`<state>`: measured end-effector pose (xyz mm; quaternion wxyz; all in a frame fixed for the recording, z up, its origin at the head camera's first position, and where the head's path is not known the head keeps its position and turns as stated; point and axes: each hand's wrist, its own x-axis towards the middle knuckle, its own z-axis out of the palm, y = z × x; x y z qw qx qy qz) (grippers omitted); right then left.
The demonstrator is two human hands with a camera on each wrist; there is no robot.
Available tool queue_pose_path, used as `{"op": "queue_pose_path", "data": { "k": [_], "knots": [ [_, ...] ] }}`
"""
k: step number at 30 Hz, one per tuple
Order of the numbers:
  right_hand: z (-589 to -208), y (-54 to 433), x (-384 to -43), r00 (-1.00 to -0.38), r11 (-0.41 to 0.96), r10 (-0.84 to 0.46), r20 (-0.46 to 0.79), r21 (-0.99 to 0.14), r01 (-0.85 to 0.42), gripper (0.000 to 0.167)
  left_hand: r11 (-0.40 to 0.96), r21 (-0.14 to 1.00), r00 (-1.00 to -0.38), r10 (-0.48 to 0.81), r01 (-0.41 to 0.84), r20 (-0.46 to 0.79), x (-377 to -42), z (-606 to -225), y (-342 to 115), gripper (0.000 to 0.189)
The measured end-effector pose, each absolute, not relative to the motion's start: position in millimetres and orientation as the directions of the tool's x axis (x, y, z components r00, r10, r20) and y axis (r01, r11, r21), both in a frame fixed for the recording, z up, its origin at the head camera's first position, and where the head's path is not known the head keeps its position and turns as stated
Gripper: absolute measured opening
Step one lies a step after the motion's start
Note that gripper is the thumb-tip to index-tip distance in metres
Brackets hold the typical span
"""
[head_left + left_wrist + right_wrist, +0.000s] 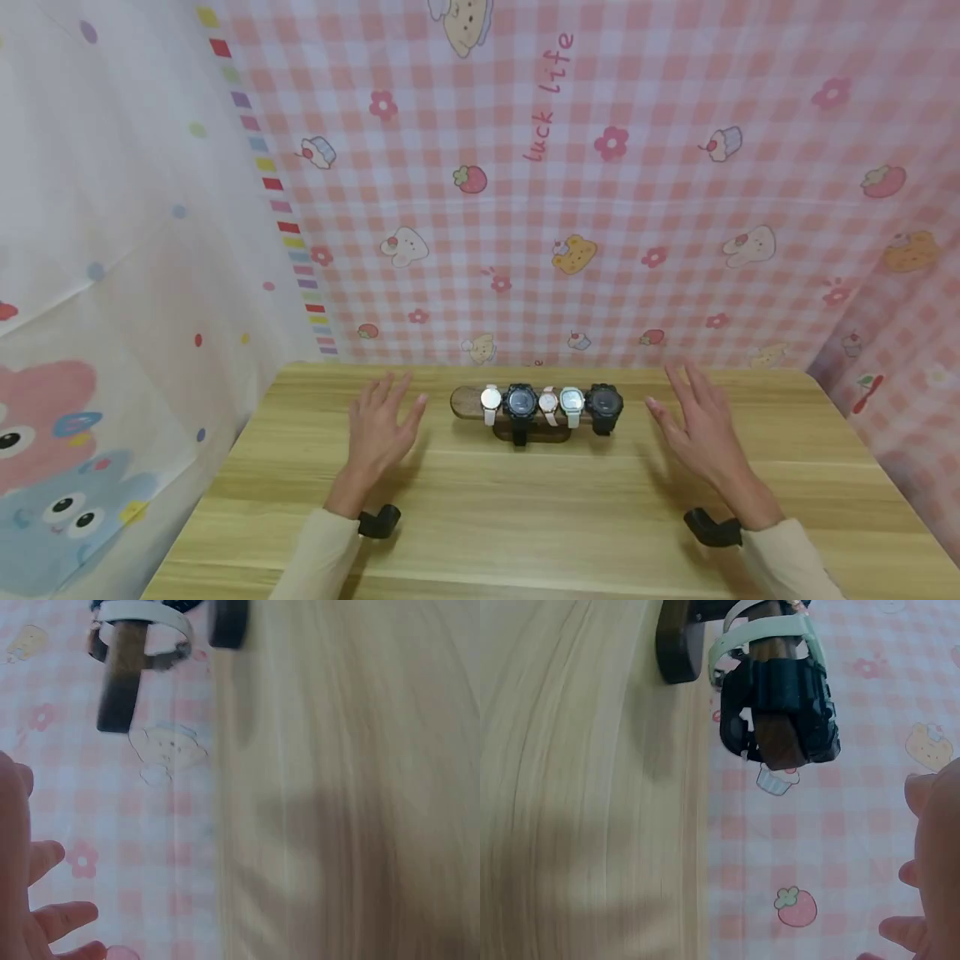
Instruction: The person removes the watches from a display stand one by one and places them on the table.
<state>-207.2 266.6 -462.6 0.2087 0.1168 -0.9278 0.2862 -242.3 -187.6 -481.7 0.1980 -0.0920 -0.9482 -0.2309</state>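
Observation:
A dark wooden watch stand (467,402) stands at the back middle of the table, with several watches strapped round its bar. From left to right these are a white watch (491,400), a black watch (521,402), a small pink-strapped watch (549,403), a pale square watch (572,402) and a large black watch (604,402). My left hand (380,429) is to the left of the stand, fingers spread, touching no watch. On the other side, my right hand (701,425) is held apart from the stand with its fingers extended. The right wrist view shows the large black watch (780,705) at the bar's end.
The wooden table (525,517) reaches back to a pink checked cloth (510,208). A white patterned cloth (150,208) hangs at the left. Black wrist mounts (381,522) stick out from both wrists.

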Motion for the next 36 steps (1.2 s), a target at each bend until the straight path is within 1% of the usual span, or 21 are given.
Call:
{"op": "queue_pose_path", "data": {
  "k": [6, 13, 18, 25, 32, 36],
  "knots": [
    [-458.2, 261.6, -210.1, -0.934, 0.732, -0.068, 0.35, -0.619, -0.285, 0.067, 0.825, 0.472, -0.898, 0.094, 0.312, 0.429, -246.2, -480.8, -172.3, 0.053],
    [-454.4, 253.7, -214.1, -0.945, 0.7, -0.068, 0.319, -0.66, -0.273, 0.065, 0.732, 0.589, -0.906, 0.09, 0.342, 0.414, -250.0, -481.5, -155.8, 0.052],
    [-454.0, 248.8, -219.2, -0.957, 0.643, -0.072, 0.282, -0.72, -0.26, 0.063, 0.667, 0.668, -0.927, 0.099, 0.331, 0.361, -254.0, -483.3, -148.0, 0.053],
    [-456.6, 239.7, -222.2, -0.964, 0.605, -0.065, 0.259, -0.757, -0.245, 0.062, 0.561, 0.785, -0.962, 0.094, 0.264, 0.257, -258.1, -489.2, -139.6, 0.053],
    [-458.0, 230.1, -223.9, -0.969, 0.596, -0.05, 0.242, -0.771, -0.223, 0.059, 0.521, 0.809, -0.962, 0.125, 0.272, 0.243, -258.6, -492.3, -130.7, 0.052],
    [-460.2, 226.6, -224.9, -0.97, 0.596, -0.042, 0.24, -0.773, -0.217, 0.057, 0.507, 0.824, -0.968, 0.115, 0.251, 0.224, -257.5, -493.6, -128.3, 0.051]
  ]
}}
